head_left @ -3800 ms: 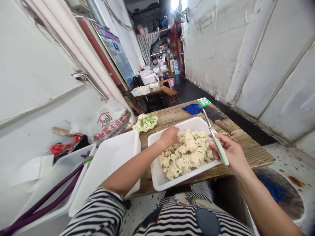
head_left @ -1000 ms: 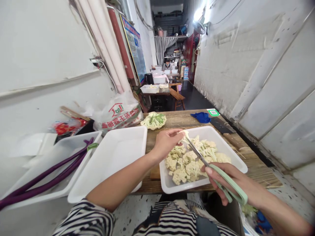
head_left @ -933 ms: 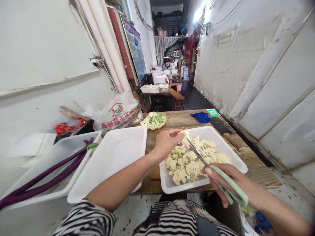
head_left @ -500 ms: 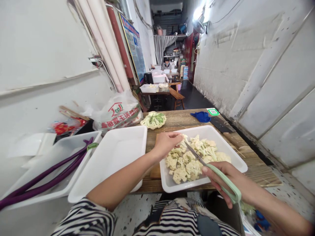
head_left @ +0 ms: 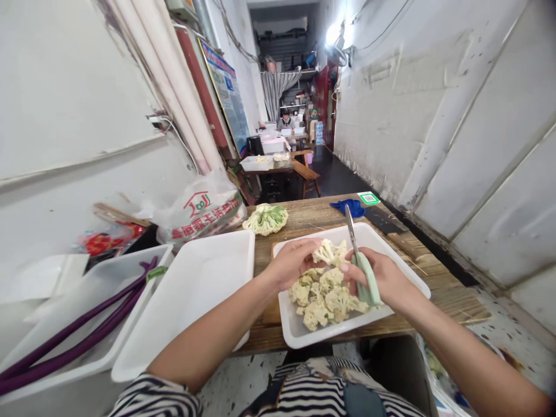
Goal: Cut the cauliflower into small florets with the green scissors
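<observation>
Above the white tray (head_left: 289, 339), my left hand (head_left: 292, 263) is closed on a pale cauliflower floret (head_left: 330, 252). My right hand (head_left: 388, 278) grips scissors (head_left: 366, 279) with light green handles, their blades pointing up and away from me. The thumb and fingertips of that hand are at the right side of the same floret; whether they pinch it I cannot tell. Several cut cauliflower pieces (head_left: 324, 301) lie in the tray below, partly hidden by my hands. A larger cauliflower chunk (head_left: 266, 219) rests cut side up on the wooden table behind.
Left of the tray is another white tray (head_left: 191, 289), beside a bin with long purple vegetables (head_left: 82, 341). A plastic bag (head_left: 204, 205) stands behind them. A blue cloth (head_left: 350, 207) and a cleaver (head_left: 384, 220) lie at the table's right. A person (head_left: 285, 121) sits far back.
The scissors have swung from lying across the florets to pointing upward, off the floret. My right hand has come in beside my left hand at the floret. The view has shifted slightly.
</observation>
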Demonstrator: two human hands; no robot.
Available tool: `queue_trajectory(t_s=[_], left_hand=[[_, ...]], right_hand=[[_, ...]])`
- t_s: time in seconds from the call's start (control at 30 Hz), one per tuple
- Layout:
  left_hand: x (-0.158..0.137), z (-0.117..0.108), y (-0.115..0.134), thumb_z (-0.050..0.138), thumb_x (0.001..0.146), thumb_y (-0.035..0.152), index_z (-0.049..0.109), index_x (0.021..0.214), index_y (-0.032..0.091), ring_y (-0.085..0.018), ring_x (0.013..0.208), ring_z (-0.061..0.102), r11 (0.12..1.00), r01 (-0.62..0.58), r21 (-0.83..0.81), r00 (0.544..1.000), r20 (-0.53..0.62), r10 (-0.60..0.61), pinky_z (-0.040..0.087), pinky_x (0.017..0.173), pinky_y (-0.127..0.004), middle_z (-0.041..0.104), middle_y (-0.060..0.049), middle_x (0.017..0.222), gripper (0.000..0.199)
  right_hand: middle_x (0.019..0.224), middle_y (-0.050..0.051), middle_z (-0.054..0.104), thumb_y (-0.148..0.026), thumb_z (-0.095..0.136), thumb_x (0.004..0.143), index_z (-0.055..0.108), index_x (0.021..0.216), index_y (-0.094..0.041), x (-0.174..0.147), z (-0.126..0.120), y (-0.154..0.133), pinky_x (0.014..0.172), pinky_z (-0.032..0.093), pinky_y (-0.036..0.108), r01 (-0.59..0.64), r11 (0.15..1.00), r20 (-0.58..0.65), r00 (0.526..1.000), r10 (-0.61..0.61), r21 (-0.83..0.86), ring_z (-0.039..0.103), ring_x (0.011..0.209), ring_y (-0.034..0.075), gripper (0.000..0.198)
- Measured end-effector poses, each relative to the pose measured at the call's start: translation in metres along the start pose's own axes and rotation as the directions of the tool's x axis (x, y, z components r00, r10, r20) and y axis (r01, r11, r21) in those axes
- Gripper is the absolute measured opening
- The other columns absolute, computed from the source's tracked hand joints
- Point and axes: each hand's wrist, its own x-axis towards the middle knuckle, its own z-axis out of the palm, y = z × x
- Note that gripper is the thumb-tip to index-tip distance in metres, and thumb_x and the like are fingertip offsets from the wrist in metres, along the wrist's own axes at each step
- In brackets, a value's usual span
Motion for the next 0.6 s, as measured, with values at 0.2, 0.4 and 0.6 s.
queue_trajectory(t_s=[0.2,0.4,0.6], left_hand=[[-0.010,0.011,-0.002,0.073,0.072,0.041,0.070,0.108,0.014,-0.017,0.086,0.063,0.925,-0.173,0.339,0.983,0.008,0.181,0.053,0.076,-0.030,0.071,-0.008,0.101,0.045],[-0.011,0.013,-0.002,0.070,0.069,0.023,0.069,0.114,0.015,-0.018,0.087,0.066,0.705,-0.230,0.671,0.949,-0.005,0.314,0.051,0.078,-0.026,0.073,-0.006,0.102,0.046],[-0.007,0.016,-0.005,0.063,0.066,0.015,0.069,0.115,0.015,-0.018,0.086,0.067,0.658,-0.228,0.718,0.949,0.013,0.315,0.052,0.077,-0.025,0.073,-0.005,0.106,0.049]], right_hand=[[0.058,-0.008,0.056,-0.044,0.081,0.059,0.048,0.090,-0.022,0.012,0.013,-0.003,0.048,0.045,0.023,0.018,0.991,-0.046,0.999,-0.012,0.130,0.058,0.050,0.012,0.051],[0.061,-0.005,0.060,-0.042,0.078,0.060,0.047,0.091,-0.021,0.009,0.015,-0.002,0.053,0.050,0.027,0.005,0.986,-0.025,1.000,0.000,0.166,0.062,0.055,0.016,0.049],[0.055,-0.007,0.056,-0.032,0.071,0.058,0.048,0.088,-0.022,0.014,0.020,0.004,0.046,0.043,0.024,0.037,0.997,-0.119,0.993,-0.028,0.070,0.055,0.048,0.013,0.040]])
